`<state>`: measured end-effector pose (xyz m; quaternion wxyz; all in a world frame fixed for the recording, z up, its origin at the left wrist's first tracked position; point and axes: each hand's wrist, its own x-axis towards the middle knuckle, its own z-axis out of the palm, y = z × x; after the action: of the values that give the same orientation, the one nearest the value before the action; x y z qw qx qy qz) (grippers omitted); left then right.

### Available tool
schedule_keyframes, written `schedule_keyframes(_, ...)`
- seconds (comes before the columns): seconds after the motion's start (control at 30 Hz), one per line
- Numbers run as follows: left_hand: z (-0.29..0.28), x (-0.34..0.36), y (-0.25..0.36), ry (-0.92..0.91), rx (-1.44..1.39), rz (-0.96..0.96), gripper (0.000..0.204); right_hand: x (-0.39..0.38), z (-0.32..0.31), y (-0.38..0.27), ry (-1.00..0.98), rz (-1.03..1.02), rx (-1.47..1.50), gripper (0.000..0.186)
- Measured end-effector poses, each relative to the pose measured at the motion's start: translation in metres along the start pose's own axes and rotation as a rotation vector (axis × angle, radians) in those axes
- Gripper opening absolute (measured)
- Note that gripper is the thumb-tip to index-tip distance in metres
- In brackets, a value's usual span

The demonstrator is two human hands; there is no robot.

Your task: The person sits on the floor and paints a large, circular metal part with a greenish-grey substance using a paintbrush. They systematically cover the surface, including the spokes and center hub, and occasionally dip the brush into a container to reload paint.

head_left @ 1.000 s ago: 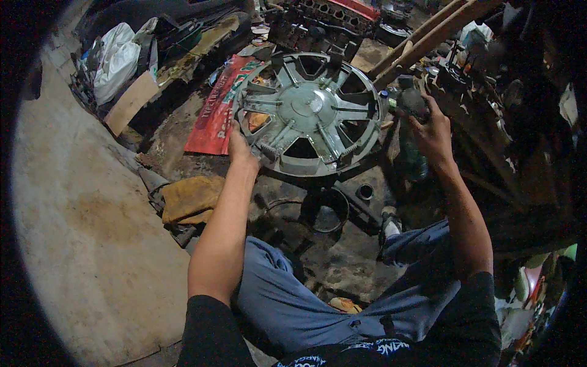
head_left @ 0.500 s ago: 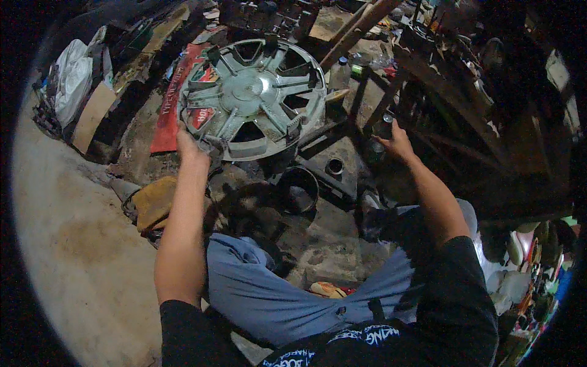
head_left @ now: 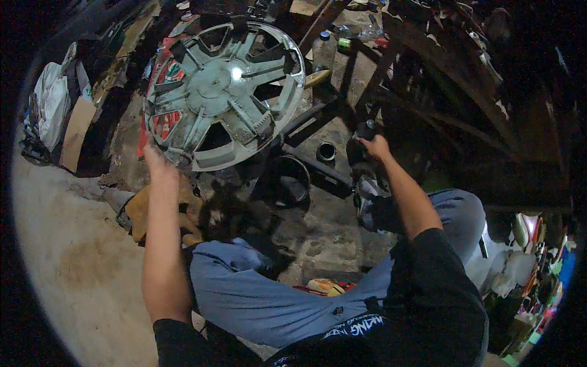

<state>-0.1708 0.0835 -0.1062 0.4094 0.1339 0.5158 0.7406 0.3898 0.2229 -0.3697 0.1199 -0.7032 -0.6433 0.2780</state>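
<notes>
My left hand (head_left: pixel 160 165) grips the near-left rim of a grey plastic wheel cover (head_left: pixel 214 88). The cover is raised and tilted, its clipped inner side showing, with wide spokes and a round centre. To the right, my right hand (head_left: pixel 375 147) is closed round a small dark thing with a rounded top (head_left: pixel 367 127). Its kind is hard to make out against the dark background. My right hand is apart from the cover. Part of a red printed board (head_left: pixel 144 125) shows behind the cover and through its gaps.
A clear bottle with a dark cap (head_left: pixel 323 54) stands beyond the cover. Between my hands lie a small metal ring (head_left: pixel 326 151) and a dark round container (head_left: pixel 292 180). A tan cloth item (head_left: pixel 140 211) is by my left forearm. Dark metal bars (head_left: pixel 452 79) fill the right.
The wheel cover has moved left and slightly nearer in my left hand. My right hand has come nearer with the dark thing. The view has also shifted a little.
</notes>
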Motion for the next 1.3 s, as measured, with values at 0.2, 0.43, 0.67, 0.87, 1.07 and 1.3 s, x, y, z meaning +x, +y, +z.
schedule_keyframes(0.2, 0.009, 0.002, -0.002, 0.050, -0.074, -0.044, 0.046, 0.006, -0.019, 0.027, -0.244, 0.038, -0.003, 0.065)
schedule_keyframes(0.43, 0.041, -0.025, 0.010, 0.110, -0.130, -0.087, 0.044, -0.010, -0.039, 0.054, 0.306, 0.000, -0.012, 0.044)
schedule_keyframes(0.67, 0.018, -0.031, 0.050, 0.110, -0.133, 0.136, 0.043, -0.041, -0.122, -0.138, 0.547, -0.679, 0.422, 0.038)
schedule_keyframes(0.87, 0.041, -0.047, 0.048, 0.116, -0.244, 0.031, 0.047, -0.081, -0.146, -0.259, -0.246, -0.080, 0.923, 0.050)
schedule_keyframes(1.07, 0.039, -0.039, 0.037, 0.161, -0.263, -0.032, 0.051, -0.065, -0.119, -0.287, -0.273, 0.074, 1.083, 0.058)
schedule_keyframes(1.3, 0.031, -0.031, 0.025, 0.105, -0.322, -0.022, 0.052, -0.008, -0.137, -0.270, 0.122, -0.204, 0.929, 0.031)
